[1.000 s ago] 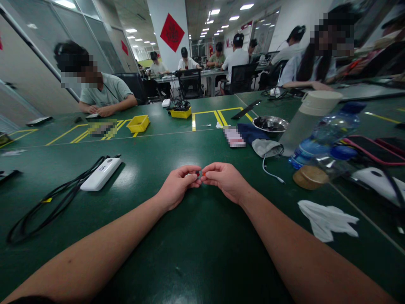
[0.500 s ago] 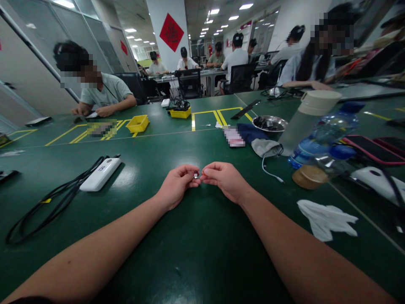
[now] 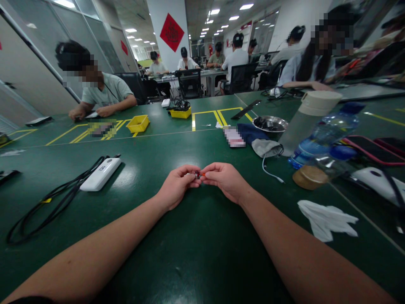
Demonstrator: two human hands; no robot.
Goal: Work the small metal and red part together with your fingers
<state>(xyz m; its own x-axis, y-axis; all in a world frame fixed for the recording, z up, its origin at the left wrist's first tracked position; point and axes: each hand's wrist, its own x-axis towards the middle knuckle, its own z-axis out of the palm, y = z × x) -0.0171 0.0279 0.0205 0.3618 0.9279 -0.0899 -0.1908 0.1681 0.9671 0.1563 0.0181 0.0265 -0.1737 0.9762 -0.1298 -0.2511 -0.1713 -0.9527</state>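
Both hands meet above the middle of the green table [image 3: 152, 261], fingertips nearly touching. Between thumb and fingers, my left hand [image 3: 177, 185] pinches a tiny dark-red and silvery piece [image 3: 197, 174], too small to name. My right hand [image 3: 226, 179] is closed in a pinch on a small orange-red piece [image 3: 203, 174], most of it covered by the fingers. The two pieces lie close side by side; I cannot tell whether they touch.
At left lies a white power bank [image 3: 100, 174] with a looped black cable [image 3: 41, 211]. On the right are a crumpled tissue [image 3: 327, 219], plastic bottles [image 3: 329, 135], a tumbler [image 3: 303, 122] and a metal bowl [image 3: 278, 123]. Yellow trays [image 3: 138, 123] stand farther back. Other people sit around.
The piece in my left hand has turned slightly, showing darker, and more of the orange-red piece shows at my right fingertips. Both hands stay in nearly the same place.
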